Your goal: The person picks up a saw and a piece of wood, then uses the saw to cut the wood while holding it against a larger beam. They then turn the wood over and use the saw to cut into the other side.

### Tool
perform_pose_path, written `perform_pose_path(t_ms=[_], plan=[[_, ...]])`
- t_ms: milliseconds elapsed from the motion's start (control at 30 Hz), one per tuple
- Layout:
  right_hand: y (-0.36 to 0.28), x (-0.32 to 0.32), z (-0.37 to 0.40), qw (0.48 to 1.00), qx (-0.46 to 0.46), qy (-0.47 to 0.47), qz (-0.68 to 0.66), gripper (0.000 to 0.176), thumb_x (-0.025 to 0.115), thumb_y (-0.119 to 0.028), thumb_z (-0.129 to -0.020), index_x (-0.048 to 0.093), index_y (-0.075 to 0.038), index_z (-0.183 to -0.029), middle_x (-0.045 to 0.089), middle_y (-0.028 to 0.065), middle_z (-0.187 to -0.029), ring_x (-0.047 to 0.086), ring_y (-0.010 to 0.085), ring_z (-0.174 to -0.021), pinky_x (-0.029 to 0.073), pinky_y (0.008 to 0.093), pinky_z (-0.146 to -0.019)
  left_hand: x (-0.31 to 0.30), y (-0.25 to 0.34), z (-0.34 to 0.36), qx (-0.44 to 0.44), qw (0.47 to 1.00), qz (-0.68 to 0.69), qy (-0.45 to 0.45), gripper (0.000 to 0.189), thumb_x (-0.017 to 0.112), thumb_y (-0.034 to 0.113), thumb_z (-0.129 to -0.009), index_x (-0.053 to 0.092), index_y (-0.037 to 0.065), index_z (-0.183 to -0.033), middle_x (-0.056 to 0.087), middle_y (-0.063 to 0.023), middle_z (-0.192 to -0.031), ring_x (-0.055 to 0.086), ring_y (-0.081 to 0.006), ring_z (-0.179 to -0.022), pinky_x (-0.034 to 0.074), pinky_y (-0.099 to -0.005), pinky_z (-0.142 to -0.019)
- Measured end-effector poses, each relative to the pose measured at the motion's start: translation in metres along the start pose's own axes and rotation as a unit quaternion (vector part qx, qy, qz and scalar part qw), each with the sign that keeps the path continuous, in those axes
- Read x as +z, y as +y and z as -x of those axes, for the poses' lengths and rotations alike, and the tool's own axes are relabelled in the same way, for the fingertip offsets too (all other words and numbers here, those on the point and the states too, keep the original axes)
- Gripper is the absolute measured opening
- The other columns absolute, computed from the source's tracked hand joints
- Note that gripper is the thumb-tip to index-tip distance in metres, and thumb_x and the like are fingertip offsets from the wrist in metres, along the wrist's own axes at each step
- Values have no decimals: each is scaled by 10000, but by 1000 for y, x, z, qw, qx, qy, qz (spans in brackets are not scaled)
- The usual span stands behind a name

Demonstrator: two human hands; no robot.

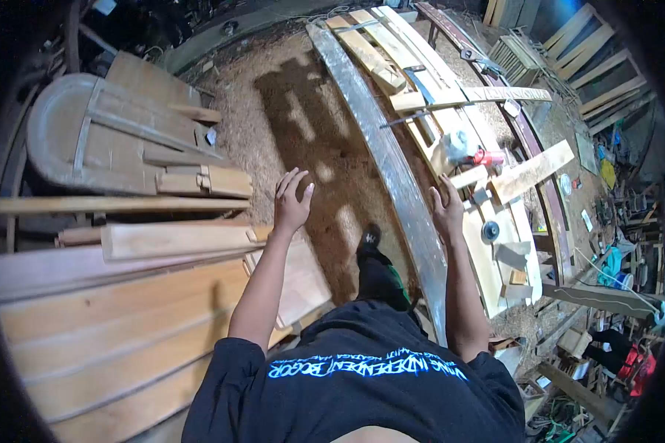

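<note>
My left hand (293,201) hangs in the air over the sawdust floor, fingers apart and holding nothing. Close to its left are the ends of stacked wooden boards (177,238). Over the edge of the workbench (391,173) reaches my right hand (447,210), its fingers loosely spread with nothing in them. Just beyond its fingertips lie a short wood block (468,177) and a red power tool (488,157) beside a pale rounded container (458,145). A dark round disc (490,231) and small wood offcuts (518,277) rest on the pale board to the right.
A round-ended wooden panel (55,136) leans at the left behind the boards. Long planks (391,44) run along the bench, with a short board (532,173) lying across. My shoe (370,236) stands on the sawdust floor (236,96). Wooden frames (606,66) and clutter fill the right side.
</note>
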State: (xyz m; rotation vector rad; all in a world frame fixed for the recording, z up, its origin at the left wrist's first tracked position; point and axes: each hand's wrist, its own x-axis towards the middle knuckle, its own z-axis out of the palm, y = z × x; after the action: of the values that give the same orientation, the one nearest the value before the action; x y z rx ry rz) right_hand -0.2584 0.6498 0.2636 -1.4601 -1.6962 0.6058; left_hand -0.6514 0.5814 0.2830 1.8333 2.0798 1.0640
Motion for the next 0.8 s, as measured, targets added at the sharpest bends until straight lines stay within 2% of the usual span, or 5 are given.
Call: perform_pose_path(t_ms=[100,300,433,667,800], plan=[[4,18,-61,998,54,10,-12,449,704,-227,-996,612,-26,-1386,628,238,-1407,589,381,-1336,451,432,-1132,16,-7,-73,6,999,15,-36,371,717,221,-958,678,88,-1302,612,-192,-1417,520,-392,-1365,402,-474,-1178],[4,46,-173,999,19,31,13,474,715,-217,-980,592,-10,-1388,631,248,-1383,591,406,-1315,457,445,-1118,42,-22,-204,49,998,16,-48,357,705,203,-963,677,76,-1295,611,-197,-1405,526,-395,-1351,410,-483,-1165],[-5,63,-230,997,58,39,26,472,713,-216,-981,589,-8,-1386,629,244,-1384,586,407,-1317,458,452,-1116,67,-36,-289,80,994,26,-68,359,710,197,-957,680,69,-1290,620,-200,-1379,529,-399,-1328,408,-492,-1152],[5,131,-313,987,67,118,90,484,738,-225,-966,597,-29,-1386,632,221,-1396,599,393,-1306,478,442,-1101,140,-85,-443,165,978,70,-104,375,718,199,-939,679,59,-1286,622,-210,-1369,517,-413,-1327,398,-501,-1154],[-2,177,-361,970,127,170,116,498,748,-211,-950,597,-28,-1387,643,224,-1375,619,391,-1273,490,439,-1084,163,-121,-541,217,956,102,-169,403,716,179,-924,654,60,-1304,603,-225,-1383,509,-427,-1322,391,-506,-1151]])
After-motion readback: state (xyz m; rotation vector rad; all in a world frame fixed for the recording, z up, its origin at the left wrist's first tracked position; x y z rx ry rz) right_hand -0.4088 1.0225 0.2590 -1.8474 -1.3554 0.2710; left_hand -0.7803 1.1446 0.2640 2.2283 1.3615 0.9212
